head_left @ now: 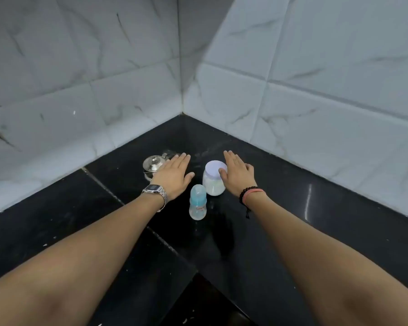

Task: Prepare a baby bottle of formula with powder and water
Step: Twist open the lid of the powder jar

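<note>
Both hands hover flat and open-fingered over the black bench (292, 220). The left hand (174, 174) partly covers a steel kettle (152, 164); the right hand (237, 172) has its thumb at the powder jar (213, 182) lid. The capped baby bottle (197, 202) stands between the wrists, just beside the jar.

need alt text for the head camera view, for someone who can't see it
Two bare hands, left hand and right hand, reach open and empty over a black stone counter in a corner of white marbled tiles. Between them stand a blue-capped clear baby bottle and a white-lidded jar of powder; a shiny steel kettle sits behind the left hand.
</note>
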